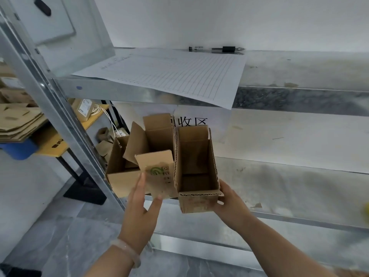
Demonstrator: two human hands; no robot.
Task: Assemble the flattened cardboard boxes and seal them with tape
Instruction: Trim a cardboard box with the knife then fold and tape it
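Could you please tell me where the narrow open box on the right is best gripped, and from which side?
Grip the narrow box at its near lower end, coming from the right and underneath, much as the right hand does. Its left wall stands close against the neighbouring box, and the open top leaves only thin corrugated edges that would likely buckle if pinched.
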